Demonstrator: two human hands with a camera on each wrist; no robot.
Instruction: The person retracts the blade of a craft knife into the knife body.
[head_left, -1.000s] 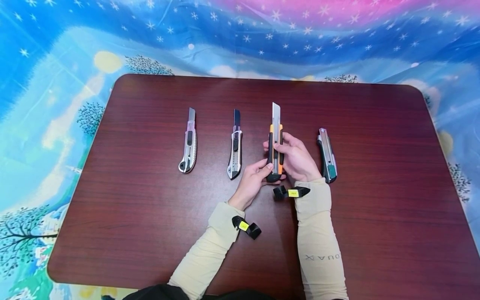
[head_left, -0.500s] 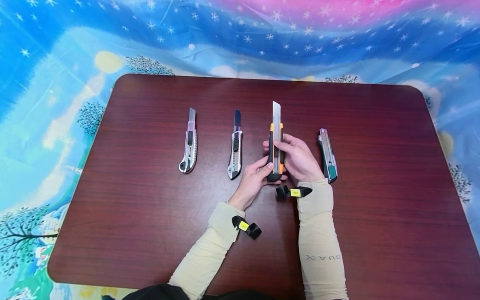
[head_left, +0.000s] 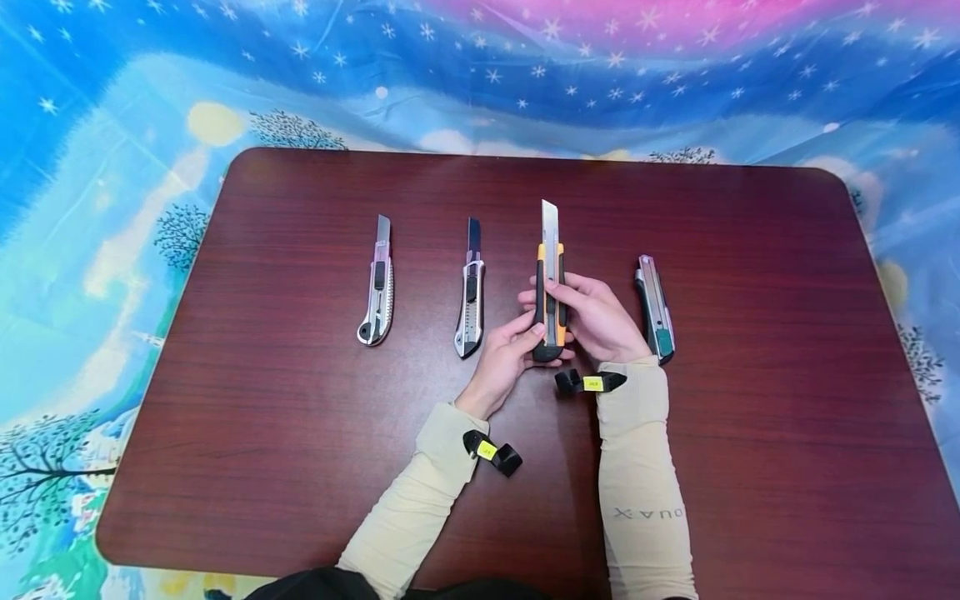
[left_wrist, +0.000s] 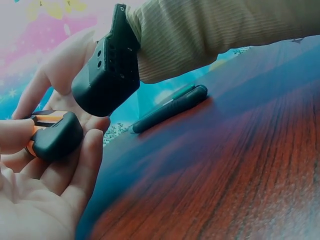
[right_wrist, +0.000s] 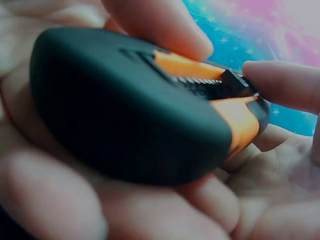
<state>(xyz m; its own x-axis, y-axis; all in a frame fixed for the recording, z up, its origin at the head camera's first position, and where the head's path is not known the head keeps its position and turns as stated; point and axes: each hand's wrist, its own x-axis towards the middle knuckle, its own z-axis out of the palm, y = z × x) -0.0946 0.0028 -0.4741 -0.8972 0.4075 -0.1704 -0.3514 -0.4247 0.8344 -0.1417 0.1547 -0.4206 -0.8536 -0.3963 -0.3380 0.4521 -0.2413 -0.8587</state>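
Observation:
Both hands hold an orange-and-black utility knife (head_left: 551, 333) raised over the table, its silver blade (head_left: 551, 221) extended and pointing away from me. My left hand (head_left: 504, 360) grips the black butt end, thumb on top and fingers beneath. Higher up, my right hand (head_left: 596, 312) holds the handle from the right, thumb on its upper face by the black slider (right_wrist: 235, 82) in the right wrist view. In the left wrist view the knife's butt (left_wrist: 59, 137) sits between the left thumb and fingers.
To the left lie a silver utility knife (head_left: 380, 292) and a silver-black one (head_left: 470, 292) with a dark blade, both blades out. Right of the hands lies a green-and-black utility knife (head_left: 655, 308), no blade showing. The dark red table (head_left: 262, 417) stands before a printed cloth (head_left: 420, 67).
The held knife has shifted slightly away from me. The right forearm has moved a little to the right, while the left hand and the lying knives stay nearly still.

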